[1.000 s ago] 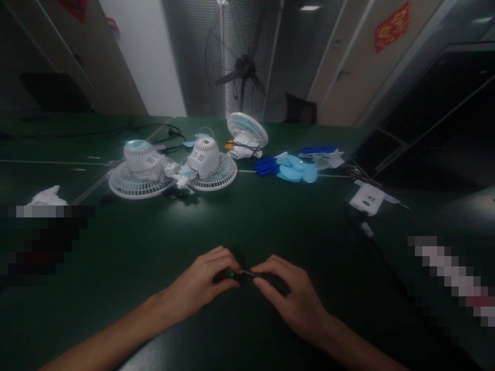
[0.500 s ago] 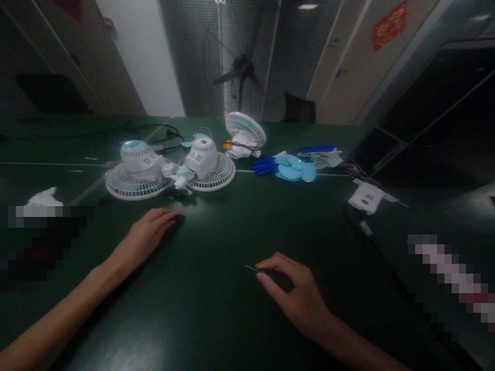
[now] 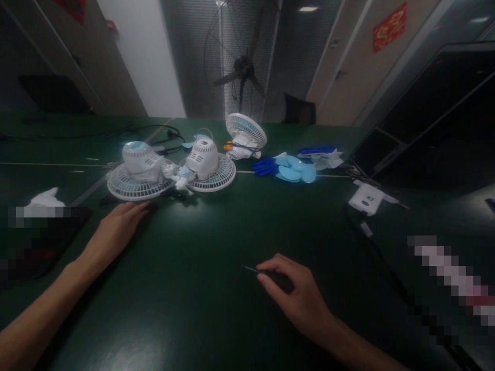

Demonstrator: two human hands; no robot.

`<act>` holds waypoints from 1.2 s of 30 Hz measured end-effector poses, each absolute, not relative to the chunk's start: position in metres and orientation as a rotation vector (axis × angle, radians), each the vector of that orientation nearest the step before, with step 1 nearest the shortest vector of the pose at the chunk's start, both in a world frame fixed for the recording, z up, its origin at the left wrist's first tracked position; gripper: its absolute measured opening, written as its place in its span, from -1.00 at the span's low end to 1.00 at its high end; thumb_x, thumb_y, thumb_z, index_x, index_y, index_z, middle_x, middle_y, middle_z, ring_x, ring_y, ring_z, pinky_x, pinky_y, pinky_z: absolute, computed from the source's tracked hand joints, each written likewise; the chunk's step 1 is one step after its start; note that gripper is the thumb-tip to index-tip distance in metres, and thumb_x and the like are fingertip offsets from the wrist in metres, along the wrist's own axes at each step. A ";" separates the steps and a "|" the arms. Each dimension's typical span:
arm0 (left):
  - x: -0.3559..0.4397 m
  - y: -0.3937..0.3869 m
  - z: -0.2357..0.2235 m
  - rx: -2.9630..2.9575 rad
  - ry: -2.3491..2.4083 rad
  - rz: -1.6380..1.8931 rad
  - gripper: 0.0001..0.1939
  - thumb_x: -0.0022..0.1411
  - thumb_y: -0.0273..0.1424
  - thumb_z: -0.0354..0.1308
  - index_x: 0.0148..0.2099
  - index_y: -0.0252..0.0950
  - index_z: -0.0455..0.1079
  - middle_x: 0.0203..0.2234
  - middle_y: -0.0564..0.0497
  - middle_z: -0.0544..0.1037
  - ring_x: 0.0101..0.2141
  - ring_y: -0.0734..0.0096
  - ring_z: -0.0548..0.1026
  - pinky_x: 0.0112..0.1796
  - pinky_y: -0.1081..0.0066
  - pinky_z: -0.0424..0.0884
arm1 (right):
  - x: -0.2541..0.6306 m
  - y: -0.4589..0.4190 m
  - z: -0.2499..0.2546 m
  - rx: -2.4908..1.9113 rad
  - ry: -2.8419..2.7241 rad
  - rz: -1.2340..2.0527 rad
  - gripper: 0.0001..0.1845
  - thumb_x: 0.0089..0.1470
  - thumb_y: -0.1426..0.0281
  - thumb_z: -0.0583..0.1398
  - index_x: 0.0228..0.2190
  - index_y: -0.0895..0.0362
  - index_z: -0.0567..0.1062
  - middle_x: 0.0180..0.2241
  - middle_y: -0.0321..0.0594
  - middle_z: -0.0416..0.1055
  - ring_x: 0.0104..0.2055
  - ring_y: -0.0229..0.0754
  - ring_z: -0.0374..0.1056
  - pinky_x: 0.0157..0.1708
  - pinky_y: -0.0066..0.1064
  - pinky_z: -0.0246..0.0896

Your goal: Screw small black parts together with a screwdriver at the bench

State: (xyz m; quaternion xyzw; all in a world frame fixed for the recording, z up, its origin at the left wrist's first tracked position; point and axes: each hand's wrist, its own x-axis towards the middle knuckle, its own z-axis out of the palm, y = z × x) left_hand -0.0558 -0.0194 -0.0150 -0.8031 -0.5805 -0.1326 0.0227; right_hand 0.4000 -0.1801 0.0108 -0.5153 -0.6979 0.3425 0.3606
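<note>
My right hand (image 3: 296, 288) is closed around the dark handle of a screwdriver (image 3: 276, 280), its thin shaft pointing left above the green table (image 3: 201, 309). My left hand (image 3: 118, 226) rests low over the table at the left, fingers together and bent downward. Its fingertips are just in front of a white fan (image 3: 141, 188) lying grille-down. What lies under those fingers is hidden. Beside that fan, a second white fan (image 3: 203, 159) also rests grille-down, with small white parts (image 3: 180, 178) between the two.
Farther back stands a third fan (image 3: 245, 136), tilted. Light-blue fan blades (image 3: 296, 170) and blue gloves (image 3: 265, 166) lie right of it. A white device (image 3: 365, 198) with a dark cable is at the right. White crumpled material (image 3: 46, 197) sits at far left.
My left hand has moved left and toward me, to the front of the left fan. The small dark object at its fingertips no longer shows. My right hand stays with the screwdriver.
</note>
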 end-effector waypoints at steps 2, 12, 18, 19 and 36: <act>-0.060 -0.018 -0.017 -2.467 -1.817 -0.436 -0.42 0.47 -0.15 -0.11 0.32 -0.36 0.38 0.19 -0.26 0.43 0.10 -0.04 0.46 0.05 0.11 0.47 | 0.400 -0.180 0.011 -1.333 -1.803 0.890 -0.90 0.28 0.42 0.26 -0.19 0.04 0.60 -0.29 -0.28 0.54 -0.28 -0.16 0.49 -0.28 -0.34 0.33; -0.061 -0.016 -0.018 -2.400 -1.952 -0.498 -0.40 0.42 -0.17 -0.05 0.36 -0.38 0.32 0.07 -0.26 0.51 -0.03 0.00 0.52 -0.05 0.16 0.49 | 0.401 -0.182 0.008 -1.334 -1.817 0.890 -0.90 0.28 0.42 0.26 -0.19 0.04 0.60 -0.30 -0.29 0.54 -0.29 -0.16 0.48 -0.29 -0.34 0.32; -0.062 -0.018 -0.008 -2.405 -2.036 -0.636 -0.40 0.33 -0.25 0.01 0.35 -0.34 0.30 -0.08 -0.15 0.55 -0.19 0.14 0.55 -0.10 0.25 0.48 | 0.402 -0.181 0.007 -1.337 -1.814 0.891 -0.90 0.28 0.43 0.26 -0.19 0.04 0.60 -0.30 -0.29 0.55 -0.28 -0.17 0.49 -0.28 -0.35 0.33; -0.064 -0.018 -0.007 -2.398 -2.030 -0.639 -0.40 0.32 -0.27 0.01 0.35 -0.32 0.30 -0.03 -0.16 0.53 -0.18 0.14 0.54 -0.10 0.25 0.48 | 0.401 -0.181 0.007 -1.336 -1.814 0.896 -0.90 0.28 0.43 0.26 -0.18 0.04 0.60 -0.29 -0.29 0.55 -0.28 -0.17 0.49 -0.28 -0.35 0.33; -0.099 -0.015 0.005 -2.838 -1.962 -0.393 -0.50 0.31 -0.01 0.16 0.11 -0.25 0.48 -0.01 -0.15 0.57 -0.09 0.09 0.56 -0.10 0.26 0.54 | 0.401 -0.180 0.009 -1.343 -1.817 0.899 -0.90 0.28 0.41 0.25 -0.19 0.05 0.60 -0.30 -0.26 0.56 -0.28 -0.14 0.50 -0.28 -0.33 0.34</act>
